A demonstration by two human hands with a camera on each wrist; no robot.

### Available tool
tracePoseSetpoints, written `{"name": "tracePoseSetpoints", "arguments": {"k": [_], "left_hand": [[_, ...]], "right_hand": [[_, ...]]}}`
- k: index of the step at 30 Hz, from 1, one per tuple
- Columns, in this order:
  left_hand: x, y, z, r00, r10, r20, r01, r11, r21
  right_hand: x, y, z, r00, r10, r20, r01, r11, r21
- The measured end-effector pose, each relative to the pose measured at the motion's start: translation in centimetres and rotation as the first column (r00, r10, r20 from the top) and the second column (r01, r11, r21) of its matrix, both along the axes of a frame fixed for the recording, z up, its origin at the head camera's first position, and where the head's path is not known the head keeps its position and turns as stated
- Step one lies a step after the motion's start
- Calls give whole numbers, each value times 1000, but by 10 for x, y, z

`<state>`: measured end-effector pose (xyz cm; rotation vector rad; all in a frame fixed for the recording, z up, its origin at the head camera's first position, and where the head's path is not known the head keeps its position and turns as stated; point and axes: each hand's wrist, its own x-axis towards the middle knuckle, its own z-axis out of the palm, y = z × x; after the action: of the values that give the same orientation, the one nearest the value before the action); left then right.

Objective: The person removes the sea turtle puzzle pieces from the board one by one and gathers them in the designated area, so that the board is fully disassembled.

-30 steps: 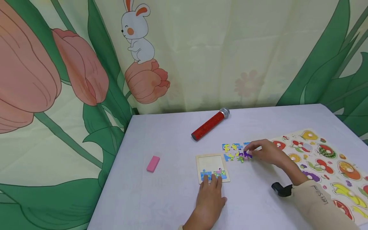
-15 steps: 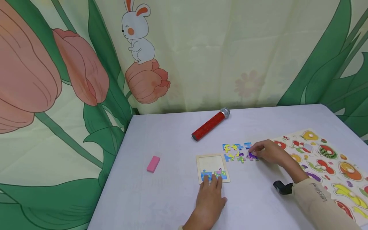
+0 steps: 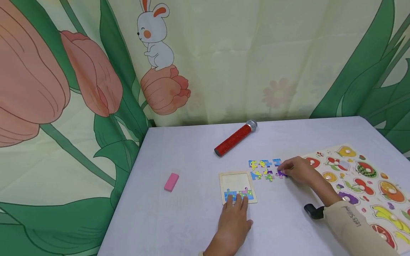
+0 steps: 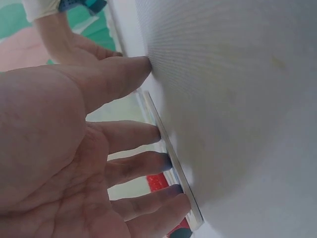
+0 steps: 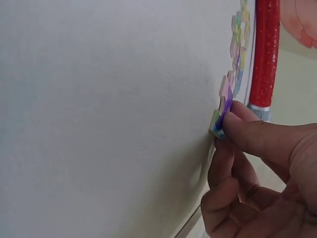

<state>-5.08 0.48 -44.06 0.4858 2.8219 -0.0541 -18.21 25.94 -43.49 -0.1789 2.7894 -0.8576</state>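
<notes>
A small wooden puzzle tray (image 3: 221,186) lies on the table, with several joined blue and green pieces (image 3: 246,193) along its lower side. My left hand (image 3: 233,222) rests its straight fingertips on the tray's near edge; in the left wrist view the fingers (image 4: 136,136) touch the tray's rim. To the right of the tray, my right hand (image 3: 299,170) pinches a purple puzzle piece (image 5: 224,110) between thumb and forefinger, with the piece at the table surface. Several loose puzzle pieces (image 3: 256,175) lie in rough rows between the tray and that hand.
A red microphone (image 3: 234,141) lies behind the puzzle pieces. At the left is a pink block (image 3: 171,182). A large fruit-picture board (image 3: 349,170) covers the table's right side, partly under the right forearm. A patterned curtain (image 3: 224,64) hangs behind the table.
My right hand has shifted a little to the right with the purple puzzle piece, away from the other loose pieces, then stayed there. The left hand has kept its place on the tray.
</notes>
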Motion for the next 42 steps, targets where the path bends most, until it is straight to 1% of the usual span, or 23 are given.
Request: {"name": "tracePoseSetpoints", "arguments": {"k": [3,7,11,15,18,22,23,26,28,29,30,32,35,37,39,42], "left_hand": [[0,-1,0,1000,-2,16,2,1000,-3],[0,-4,0,999,7,40,-8,1000,22],[-1,-8,0,998,14,64,-20,995,102],[-2,-13,1,996,16,86,-32,983,180],[-2,-15,5,995,25,100,-47,973,227],[-1,-20,13,992,33,121,-65,960,272],[-1,-21,15,991,32,132,-68,957,282],[-4,-28,23,981,56,184,-114,940,321],[-11,-37,28,974,75,212,-149,923,354],[-16,-43,30,973,86,214,-163,914,373],[-23,-49,30,972,99,213,-177,905,387],[-39,-64,28,977,102,187,-173,894,413],[-65,-83,20,982,66,175,-135,897,422],[-78,-91,14,983,12,184,-89,905,417],[-86,-96,9,977,-26,210,-65,906,417],[-92,-97,4,973,-55,223,-41,912,407]], "right_hand": [[3,-2,1,999,-32,6,32,999,12],[4,-3,3,997,-83,9,83,995,48],[6,-3,4,994,-112,4,112,992,60],[10,-5,2,993,-113,-22,114,992,51],[12,-7,1,992,-118,-50,120,992,46],[15,-10,3,987,-139,-80,143,989,41],[15,-11,4,986,-142,-92,146,988,41],[16,-18,10,983,-141,-120,146,989,32],[17,-26,15,984,-116,-138,120,993,21],[18,-31,18,985,-102,-142,104,994,12],[19,-36,20,986,-83,-141,84,996,0],[22,-50,22,989,-30,-146,28,999,-21],[30,-76,20,991,52,-124,-58,997,-50],[37,-94,17,990,106,-98,-112,992,-63],[44,-111,13,989,132,-65,-136,988,-74],[52,-132,9,986,161,-51,-164,983,-80]]}}
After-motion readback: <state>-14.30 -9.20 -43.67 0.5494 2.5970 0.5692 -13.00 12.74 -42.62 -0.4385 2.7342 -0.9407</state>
